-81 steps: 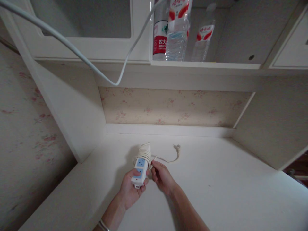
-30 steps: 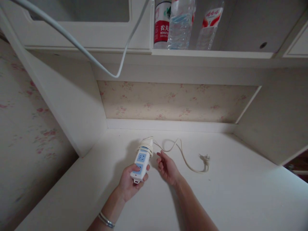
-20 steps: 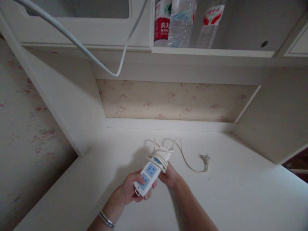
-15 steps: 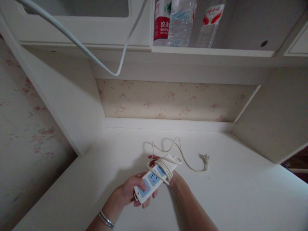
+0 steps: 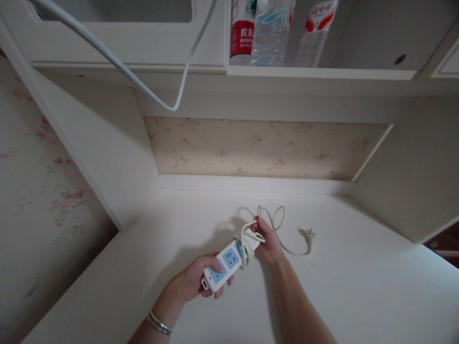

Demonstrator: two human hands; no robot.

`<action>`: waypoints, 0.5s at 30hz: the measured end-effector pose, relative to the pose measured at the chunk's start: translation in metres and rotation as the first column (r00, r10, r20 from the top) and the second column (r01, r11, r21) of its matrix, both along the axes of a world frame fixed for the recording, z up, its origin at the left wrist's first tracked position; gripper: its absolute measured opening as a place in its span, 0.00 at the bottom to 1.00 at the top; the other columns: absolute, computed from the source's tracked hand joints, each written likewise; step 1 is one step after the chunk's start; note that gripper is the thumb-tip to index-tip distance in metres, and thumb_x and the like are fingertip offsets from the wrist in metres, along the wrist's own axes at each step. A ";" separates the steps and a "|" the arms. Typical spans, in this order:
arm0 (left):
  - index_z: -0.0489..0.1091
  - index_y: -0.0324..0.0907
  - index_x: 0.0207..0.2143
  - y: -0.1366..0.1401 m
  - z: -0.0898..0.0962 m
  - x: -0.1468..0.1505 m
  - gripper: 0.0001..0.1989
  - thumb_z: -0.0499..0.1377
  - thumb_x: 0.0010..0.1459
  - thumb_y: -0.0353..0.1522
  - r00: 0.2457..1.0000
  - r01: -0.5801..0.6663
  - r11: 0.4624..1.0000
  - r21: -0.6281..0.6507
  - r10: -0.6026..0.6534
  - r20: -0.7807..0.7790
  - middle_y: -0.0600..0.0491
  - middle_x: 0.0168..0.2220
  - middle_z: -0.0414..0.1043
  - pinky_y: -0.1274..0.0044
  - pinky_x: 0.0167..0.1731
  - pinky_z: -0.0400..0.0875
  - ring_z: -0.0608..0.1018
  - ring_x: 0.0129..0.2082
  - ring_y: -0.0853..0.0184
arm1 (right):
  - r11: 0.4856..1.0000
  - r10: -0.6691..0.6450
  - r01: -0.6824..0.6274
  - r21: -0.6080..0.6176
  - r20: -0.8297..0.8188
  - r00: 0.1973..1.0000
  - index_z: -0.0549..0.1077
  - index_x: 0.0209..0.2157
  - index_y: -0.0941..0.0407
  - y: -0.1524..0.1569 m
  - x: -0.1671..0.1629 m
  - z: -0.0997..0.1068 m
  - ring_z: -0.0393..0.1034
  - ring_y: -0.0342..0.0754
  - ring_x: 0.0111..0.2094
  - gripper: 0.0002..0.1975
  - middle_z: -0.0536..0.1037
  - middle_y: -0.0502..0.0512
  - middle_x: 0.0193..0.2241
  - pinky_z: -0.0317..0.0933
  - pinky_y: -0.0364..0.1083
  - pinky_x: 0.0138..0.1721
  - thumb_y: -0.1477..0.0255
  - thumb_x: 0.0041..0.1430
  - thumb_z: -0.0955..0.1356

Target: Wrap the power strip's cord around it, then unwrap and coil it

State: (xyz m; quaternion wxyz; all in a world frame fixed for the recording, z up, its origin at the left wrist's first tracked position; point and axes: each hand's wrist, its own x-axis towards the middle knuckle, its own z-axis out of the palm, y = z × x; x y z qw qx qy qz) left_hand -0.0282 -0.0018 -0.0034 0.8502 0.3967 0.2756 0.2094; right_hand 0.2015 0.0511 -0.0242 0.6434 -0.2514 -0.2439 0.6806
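Blue-and-white power strip — cream cord.

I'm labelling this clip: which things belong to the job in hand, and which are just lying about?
Part of the job:
power strip
cord, partly wound round it
plug

Just about:
bottles on the shelf
white cable hanging above

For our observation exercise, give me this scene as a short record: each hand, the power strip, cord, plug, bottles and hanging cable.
Left hand: grips the near end of the power strip
Right hand: pinches the cord by the strip's far end
Power strip: white with blue socket panels
Cord: cream, partly wound around the strip, the rest looping off to the plug
Plug: on the white desk, right of the right hand
Bottles: in the open compartment above
Hanging cable: white, bent at its lowest point
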 end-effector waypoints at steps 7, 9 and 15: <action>0.68 0.34 0.40 0.009 -0.004 0.004 0.16 0.57 0.49 0.33 0.913 -0.407 0.906 -0.120 0.403 -0.060 0.48 0.33 0.72 0.84 0.10 0.51 0.72 0.18 0.72 | 0.968 -0.243 0.248 -0.023 0.140 0.960 0.74 0.32 0.55 0.007 -0.004 -0.008 0.58 0.36 0.20 0.09 0.67 0.43 0.19 0.55 0.37 0.21 0.67 0.49 0.73; 0.68 0.35 0.39 0.010 -0.002 0.004 0.15 0.57 0.48 0.32 0.866 -0.499 0.858 -0.124 0.499 -0.037 0.49 0.33 0.72 0.84 0.11 0.52 0.71 0.18 0.73 | 0.983 -0.165 0.181 -0.037 0.263 0.950 0.74 0.34 0.56 0.005 -0.014 -0.008 0.54 0.35 0.18 0.12 0.66 0.43 0.19 0.48 0.37 0.17 0.66 0.48 0.74; 0.68 0.36 0.38 0.008 0.006 0.003 0.13 0.56 0.49 0.32 0.835 -0.545 0.831 -0.112 0.550 0.026 0.50 0.33 0.71 0.83 0.11 0.51 0.70 0.19 0.72 | 0.972 0.229 -0.230 -0.044 0.392 0.891 0.74 0.31 0.60 -0.007 -0.040 -0.002 0.54 0.35 0.15 0.16 0.70 0.48 0.19 0.42 0.39 0.16 0.59 0.54 0.69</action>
